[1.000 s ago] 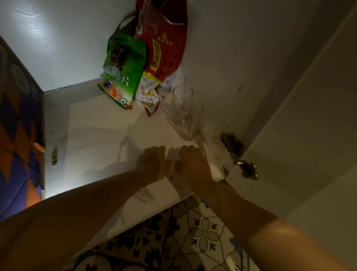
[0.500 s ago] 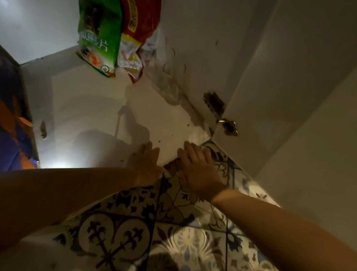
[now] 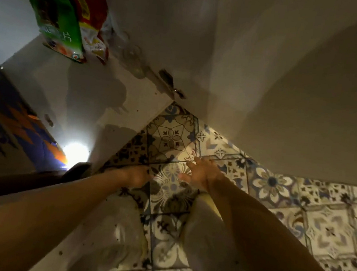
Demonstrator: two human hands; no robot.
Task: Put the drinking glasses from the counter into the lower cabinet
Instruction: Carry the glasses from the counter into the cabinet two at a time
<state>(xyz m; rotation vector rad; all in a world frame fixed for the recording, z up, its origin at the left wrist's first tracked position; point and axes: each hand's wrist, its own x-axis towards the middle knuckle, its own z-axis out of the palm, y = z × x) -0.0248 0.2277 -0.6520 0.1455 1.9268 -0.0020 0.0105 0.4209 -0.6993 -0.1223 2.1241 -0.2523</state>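
Head view. Deep in the lower cabinet (image 3: 102,95), at 11 o'clock: blurred drinking glasses (image 3: 133,56) upright by the right wall, just beside a green bag (image 3: 55,16) and a red bag (image 3: 92,3). Near centre, over the tiled floor (image 3: 278,191): left hand (image 3: 136,176), fingers loosely bent, holding nothing; at its 3 o'clock, right hand (image 3: 202,171), fingers spread apart, holding nothing. Both well apart from the glasses.

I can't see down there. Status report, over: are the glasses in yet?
Left hand, right hand open, empty. Glasses inside cabinet, beside snack bags. Nothing blocking.
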